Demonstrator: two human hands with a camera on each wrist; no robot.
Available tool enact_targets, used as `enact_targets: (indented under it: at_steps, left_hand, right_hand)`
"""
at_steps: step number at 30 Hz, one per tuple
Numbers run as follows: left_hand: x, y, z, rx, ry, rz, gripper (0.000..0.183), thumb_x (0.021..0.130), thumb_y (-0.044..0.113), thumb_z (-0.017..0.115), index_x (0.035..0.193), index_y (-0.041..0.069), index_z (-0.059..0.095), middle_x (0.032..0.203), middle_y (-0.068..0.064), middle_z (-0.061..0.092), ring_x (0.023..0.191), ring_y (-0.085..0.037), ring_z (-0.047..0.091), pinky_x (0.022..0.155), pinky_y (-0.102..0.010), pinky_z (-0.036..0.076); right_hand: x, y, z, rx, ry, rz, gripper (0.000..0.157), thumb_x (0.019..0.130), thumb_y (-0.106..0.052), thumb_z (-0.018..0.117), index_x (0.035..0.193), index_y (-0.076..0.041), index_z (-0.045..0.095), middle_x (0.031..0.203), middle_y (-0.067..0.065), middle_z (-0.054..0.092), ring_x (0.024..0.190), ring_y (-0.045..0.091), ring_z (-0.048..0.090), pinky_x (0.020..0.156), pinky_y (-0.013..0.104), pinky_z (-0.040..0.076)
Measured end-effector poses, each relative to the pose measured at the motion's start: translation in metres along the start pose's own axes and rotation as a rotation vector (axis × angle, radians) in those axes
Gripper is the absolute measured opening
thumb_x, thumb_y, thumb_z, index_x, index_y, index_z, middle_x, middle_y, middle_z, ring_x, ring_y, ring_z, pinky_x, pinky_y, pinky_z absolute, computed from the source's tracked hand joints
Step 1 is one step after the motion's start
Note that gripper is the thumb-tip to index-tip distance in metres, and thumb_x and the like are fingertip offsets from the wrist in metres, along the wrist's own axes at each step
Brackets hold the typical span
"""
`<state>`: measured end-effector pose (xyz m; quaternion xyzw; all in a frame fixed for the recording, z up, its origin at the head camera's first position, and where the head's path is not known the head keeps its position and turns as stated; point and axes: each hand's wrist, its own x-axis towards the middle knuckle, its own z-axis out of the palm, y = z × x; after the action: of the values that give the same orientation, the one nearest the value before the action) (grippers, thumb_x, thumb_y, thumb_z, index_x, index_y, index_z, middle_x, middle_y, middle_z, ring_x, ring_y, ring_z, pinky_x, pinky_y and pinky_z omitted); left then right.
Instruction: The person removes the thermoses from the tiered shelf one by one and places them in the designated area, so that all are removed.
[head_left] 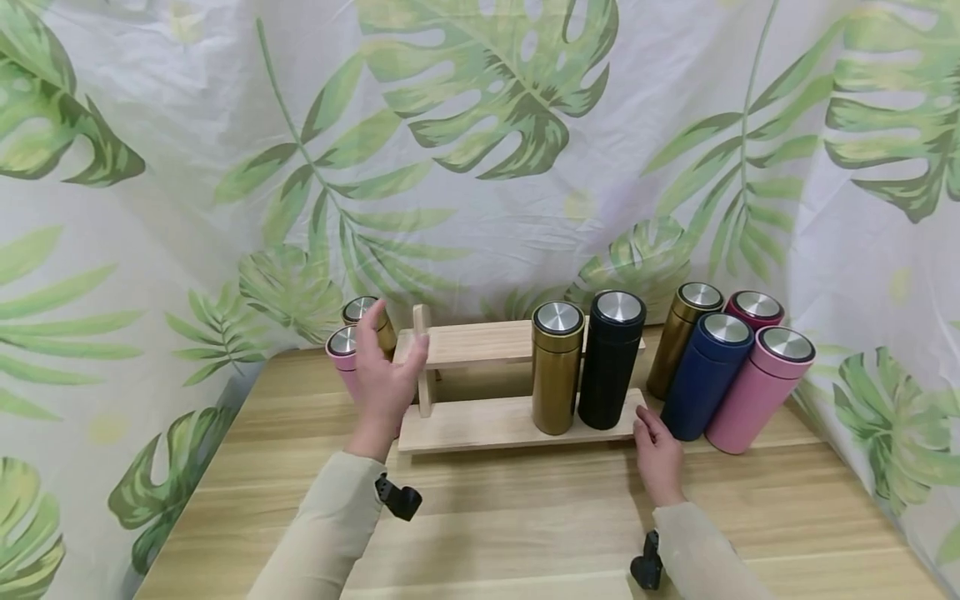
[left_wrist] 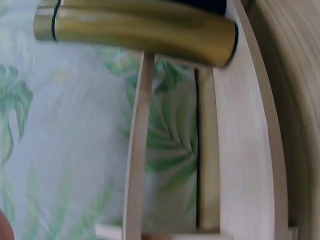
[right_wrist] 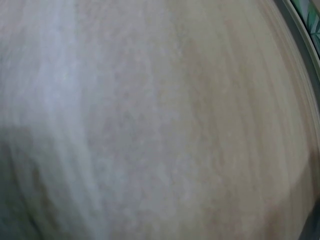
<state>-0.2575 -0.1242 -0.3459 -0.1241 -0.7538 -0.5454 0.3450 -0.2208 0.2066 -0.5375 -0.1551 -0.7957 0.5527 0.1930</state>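
A two-tier wooden rack (head_left: 480, 425) stands on the table. On its lower board are a gold thermos bottle (head_left: 557, 375) and a black thermos bottle (head_left: 611, 367), both upright. My left hand (head_left: 386, 375) is raised at the rack's left end, thumb and fingers spread, holding nothing. Partly hidden behind it stand a pink bottle (head_left: 341, 354) and a smaller gold bottle (head_left: 362, 307). With bent fingers, my right hand (head_left: 658, 457) grips the right front corner of the lower board. The left wrist view shows the gold bottle (left_wrist: 145, 30) and the boards.
Right of the rack, a gold bottle (head_left: 678, 342), a blue bottle (head_left: 707, 379), a dark red bottle (head_left: 756, 307) and a pink bottle (head_left: 761, 392) cluster together. A leaf-print cloth (head_left: 510, 233) hangs behind the wooden table (head_left: 510, 517). In the right wrist view, the wood-grain surface (right_wrist: 150, 120) is blurred.
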Motion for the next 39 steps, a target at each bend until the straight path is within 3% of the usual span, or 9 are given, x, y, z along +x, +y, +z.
enact_targets:
  at_steps: [3, 8, 15, 23, 27, 30, 35, 39]
  left_hand:
    - [0.000, 0.022, 0.012, -0.015, -0.057, 0.012, 0.059, 0.077, -0.002, 0.065, 0.130, -0.011, 0.039, 0.133, -0.025, 0.043, 0.128, -0.034, 0.036, 0.109, -0.041, 0.026]
    - [-0.003, 0.029, 0.032, -0.074, -0.161, 0.025, 0.059, 0.078, -0.002, 0.066, 0.129, -0.011, 0.040, 0.133, -0.027, 0.043, 0.129, -0.035, 0.036, 0.110, -0.042, 0.025]
    - [-0.008, 0.006, 0.068, -0.118, -0.296, 0.010, 0.065, 0.077, 0.008, 0.072, 0.134, 0.000, 0.042, 0.137, -0.015, 0.045, 0.130, -0.023, 0.037, 0.110, -0.037, 0.026]
    - [-0.013, 0.019, 0.096, -0.115, -0.424, 0.003, 0.066, 0.077, 0.013, 0.073, 0.135, 0.004, 0.042, 0.137, -0.012, 0.045, 0.130, -0.021, 0.037, 0.108, -0.039, 0.030]
    - [-0.015, 0.022, 0.109, -0.145, -0.463, -0.056, 0.066, 0.078, 0.015, 0.073, 0.135, 0.004, 0.041, 0.138, -0.011, 0.043, 0.131, -0.020, 0.036, 0.109, -0.036, 0.028]
    - [-0.015, 0.025, 0.118, -0.191, -0.494, -0.143, 0.070, 0.078, 0.017, 0.074, 0.137, 0.003, 0.038, 0.139, -0.012, 0.042, 0.132, -0.020, 0.035, 0.110, -0.032, 0.027]
    - [-0.017, 0.025, 0.130, -0.236, -0.544, -0.324, 0.077, 0.075, 0.020, 0.076, 0.139, 0.009, 0.034, 0.132, -0.012, 0.046, 0.120, -0.023, 0.046, 0.099, -0.035, 0.041]
    - [-0.021, 0.021, 0.136, -0.243, -0.536, -0.362, 0.076, 0.073, 0.018, 0.079, 0.136, 0.013, 0.037, 0.126, -0.008, 0.050, 0.113, -0.021, 0.051, 0.094, -0.035, 0.044]
  right_hand:
    - [0.001, 0.000, -0.001, -0.012, 0.004, -0.009, 0.036, 0.096, -0.020, 0.050, 0.126, 0.000, 0.056, 0.134, 0.019, 0.050, 0.124, 0.028, 0.046, 0.078, -0.003, 0.027]
    - [0.001, 0.000, -0.001, -0.020, 0.001, -0.011, 0.036, 0.096, -0.020, 0.050, 0.126, 0.000, 0.056, 0.134, 0.019, 0.049, 0.124, 0.029, 0.045, 0.079, -0.004, 0.026]
    - [0.003, 0.002, 0.000, 0.002, 0.013, -0.022, 0.035, 0.095, -0.016, 0.051, 0.124, 0.002, 0.057, 0.133, 0.021, 0.050, 0.124, 0.031, 0.045, 0.080, -0.005, 0.025]
    - [0.003, 0.002, 0.000, -0.007, 0.027, -0.028, 0.033, 0.094, -0.015, 0.052, 0.122, 0.002, 0.059, 0.131, 0.021, 0.052, 0.123, 0.031, 0.047, 0.082, -0.002, 0.028]
    - [0.002, 0.002, 0.001, -0.003, 0.028, -0.028, 0.033, 0.094, -0.015, 0.053, 0.122, 0.002, 0.059, 0.131, 0.021, 0.051, 0.122, 0.031, 0.047, 0.081, -0.001, 0.028]
    - [0.002, 0.002, 0.001, 0.006, 0.029, -0.026, 0.034, 0.094, -0.015, 0.053, 0.122, 0.002, 0.059, 0.131, 0.022, 0.051, 0.123, 0.031, 0.047, 0.080, -0.003, 0.027]
    - [0.003, 0.003, 0.001, -0.004, 0.032, -0.027, 0.034, 0.094, -0.017, 0.052, 0.122, 0.001, 0.059, 0.131, 0.020, 0.052, 0.123, 0.030, 0.047, 0.080, -0.004, 0.025]
    - [0.004, 0.004, 0.000, -0.003, 0.030, -0.025, 0.034, 0.094, -0.017, 0.053, 0.122, 0.001, 0.060, 0.131, 0.019, 0.052, 0.123, 0.029, 0.047, 0.081, -0.004, 0.026]
